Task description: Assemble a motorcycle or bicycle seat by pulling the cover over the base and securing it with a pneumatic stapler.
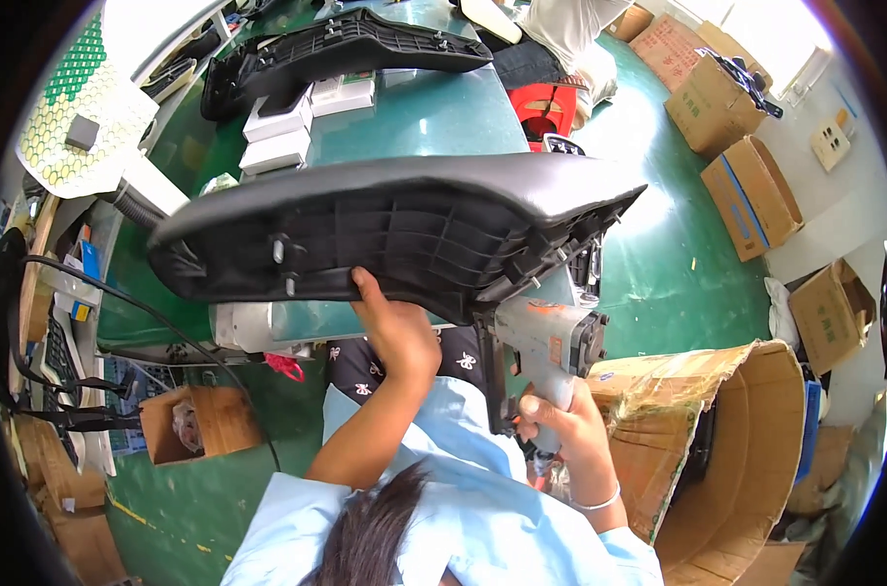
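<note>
A long seat cushion [385, 230] stands tilted in front of me, its ribbed black plastic underside and metal studs facing me. My left hand [401, 337] grips its lower edge near the middle, thumb pressed on the underside and the other fingers hidden behind. A grey air staple gun [546, 337] is in my right hand [570, 425], whose fingers wrap round the handle. The gun's nose touches or nearly touches the cushion's lower edge at the right. Whether the trigger is pressed, I cannot tell.
A second seat cushion [355, 49] lies farther back on the green table [433, 117], beside small white boxes [277, 146]. At my right stands a big open carton [736, 459]. A black cable [170, 322] hangs at the left. Another person [560, 39] sits beyond the table's far right.
</note>
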`<state>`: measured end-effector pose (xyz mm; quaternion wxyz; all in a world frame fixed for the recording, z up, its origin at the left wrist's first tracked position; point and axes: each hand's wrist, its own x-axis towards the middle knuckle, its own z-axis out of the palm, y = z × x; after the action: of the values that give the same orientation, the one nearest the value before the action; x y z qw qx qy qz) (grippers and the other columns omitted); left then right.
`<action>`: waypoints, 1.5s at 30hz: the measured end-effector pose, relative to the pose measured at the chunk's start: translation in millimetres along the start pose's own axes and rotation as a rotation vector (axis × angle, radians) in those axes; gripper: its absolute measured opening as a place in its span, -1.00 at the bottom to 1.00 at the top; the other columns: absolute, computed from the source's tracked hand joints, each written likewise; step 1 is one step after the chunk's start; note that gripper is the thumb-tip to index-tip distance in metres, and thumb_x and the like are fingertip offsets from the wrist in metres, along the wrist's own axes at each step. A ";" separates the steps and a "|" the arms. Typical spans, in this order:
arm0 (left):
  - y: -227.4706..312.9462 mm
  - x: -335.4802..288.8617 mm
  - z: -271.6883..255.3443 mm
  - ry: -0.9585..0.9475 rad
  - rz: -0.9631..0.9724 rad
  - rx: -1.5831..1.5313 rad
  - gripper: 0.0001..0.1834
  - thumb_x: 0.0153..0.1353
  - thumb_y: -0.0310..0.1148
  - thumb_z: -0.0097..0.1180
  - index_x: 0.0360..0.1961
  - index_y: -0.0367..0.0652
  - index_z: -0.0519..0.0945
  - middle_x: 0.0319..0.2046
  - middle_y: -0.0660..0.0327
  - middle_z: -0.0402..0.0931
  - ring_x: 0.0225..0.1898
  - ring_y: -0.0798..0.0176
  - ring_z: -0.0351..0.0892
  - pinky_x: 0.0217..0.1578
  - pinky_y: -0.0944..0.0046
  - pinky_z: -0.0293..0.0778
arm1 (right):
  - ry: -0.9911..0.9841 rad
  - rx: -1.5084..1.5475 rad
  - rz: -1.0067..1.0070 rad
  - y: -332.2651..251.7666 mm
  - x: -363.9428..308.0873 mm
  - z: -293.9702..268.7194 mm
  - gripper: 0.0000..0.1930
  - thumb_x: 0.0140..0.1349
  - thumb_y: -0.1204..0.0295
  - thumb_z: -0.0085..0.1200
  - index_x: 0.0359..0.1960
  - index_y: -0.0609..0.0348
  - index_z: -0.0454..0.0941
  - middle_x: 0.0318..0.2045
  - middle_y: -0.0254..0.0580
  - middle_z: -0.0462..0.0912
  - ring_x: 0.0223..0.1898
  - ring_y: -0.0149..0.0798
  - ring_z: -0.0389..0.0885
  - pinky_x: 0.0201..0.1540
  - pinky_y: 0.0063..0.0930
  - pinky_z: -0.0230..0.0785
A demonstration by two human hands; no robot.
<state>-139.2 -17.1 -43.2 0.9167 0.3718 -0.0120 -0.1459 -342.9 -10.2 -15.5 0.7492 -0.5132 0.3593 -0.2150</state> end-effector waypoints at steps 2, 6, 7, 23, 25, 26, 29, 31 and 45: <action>13.6 -8.0 -25.3 -0.143 -0.383 -0.001 -0.52 0.29 -0.12 0.01 0.12 -0.18 0.33 0.13 0.09 0.34 0.11 0.09 0.39 0.11 0.00 0.35 | 0.118 -0.010 -0.009 -3.3 -0.7 -7.3 -0.65 0.05 0.53 0.16 -0.10 0.32 0.43 -0.58 -0.31 0.49 -0.64 -0.47 0.43 -0.55 -0.60 0.30; 34.4 -16.2 -64.6 -0.307 -0.707 0.192 -0.63 0.33 -0.20 -0.03 -0.11 -0.36 0.45 -0.24 0.00 0.58 -0.19 0.06 0.62 -0.17 0.08 0.56 | 0.113 -0.231 -0.005 -4.1 -2.1 -40.3 -0.68 0.02 0.53 0.16 -0.15 0.33 0.45 -0.61 -0.34 0.50 -0.64 -0.47 0.46 -0.57 -0.60 0.32; 36.6 -17.7 -73.1 -0.368 -0.825 0.204 -0.64 0.33 -0.20 -0.04 -0.11 -0.35 0.45 -0.25 0.01 0.58 -0.22 0.06 0.63 -0.19 0.10 0.56 | 0.154 -0.278 0.020 -9.5 -0.6 -39.4 -0.75 0.02 0.48 0.20 -0.28 0.29 0.47 -0.62 -0.34 0.49 -0.62 -0.48 0.44 -0.55 -0.60 0.29; 110.7 68.9 -166.4 -0.733 0.009 0.685 -0.23 0.16 -0.08 0.18 0.27 -0.34 0.22 0.13 0.09 0.31 0.18 0.21 0.28 0.21 0.24 0.12 | 0.303 -0.316 -0.020 12.4 7.0 -39.6 -0.75 0.01 0.41 0.25 -0.33 0.29 0.50 -0.54 -0.33 0.53 -0.58 -0.43 0.46 -0.50 -0.56 0.30; 94.4 60.6 -155.7 -0.502 -0.071 0.482 -0.38 0.19 -0.24 0.17 0.21 -0.34 0.31 0.08 0.16 0.34 0.12 0.27 0.31 0.18 0.29 0.15 | 0.338 -0.514 -0.057 12.4 4.6 -32.9 -0.73 0.00 0.41 0.26 -0.32 0.31 0.51 -0.51 -0.30 0.56 -0.57 -0.40 0.49 -0.48 -0.52 0.33; 93.0 59.0 -157.6 -0.501 -0.078 0.475 -0.38 0.19 -0.24 0.17 0.21 -0.34 0.31 0.08 0.16 0.34 0.12 0.27 0.31 0.18 0.29 0.15 | 0.366 -0.704 -0.093 11.8 3.1 -30.8 -0.71 -0.01 0.41 0.27 -0.31 0.33 0.51 -0.47 -0.28 0.59 -0.55 -0.37 0.51 -0.47 -0.48 0.35; 94.9 45.3 -173.6 -0.567 0.141 0.692 -0.47 0.23 -0.44 0.06 0.21 -0.31 0.25 0.09 0.13 0.31 0.09 0.29 0.34 0.16 0.31 0.20 | 0.427 -0.619 -0.172 12.7 -13.4 -19.4 -0.72 -0.02 0.41 0.24 -0.32 0.35 0.53 -0.49 -0.28 0.62 -0.54 -0.35 0.53 -0.41 -0.41 0.39; 94.2 36.6 -177.5 -0.576 0.216 0.730 -0.49 0.24 -0.44 0.05 0.20 -0.31 0.27 0.09 0.13 0.30 0.08 0.29 0.34 0.16 0.32 0.20 | 0.449 -0.500 -0.296 17.6 -16.8 -15.0 -0.76 0.00 0.42 0.21 -0.34 0.35 0.54 -0.59 -0.31 0.59 -0.57 -0.38 0.52 -0.44 -0.47 0.38; 99.6 12.9 -167.7 -0.642 0.287 0.791 -0.53 0.21 -0.37 0.10 0.12 -0.29 0.34 0.10 0.11 0.27 0.13 0.21 0.27 0.18 0.22 0.13 | 0.364 -0.380 -0.065 26.4 0.4 -1.8 -0.77 0.03 0.38 0.24 -0.40 0.28 0.50 -0.64 -0.31 0.53 -0.62 -0.47 0.47 -0.54 -0.56 0.31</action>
<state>-79.2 160.9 -97.4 0.6675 0.6202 -0.3972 -0.1097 -345.3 -1.5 -40.5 0.5553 -0.6088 0.5051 -0.2565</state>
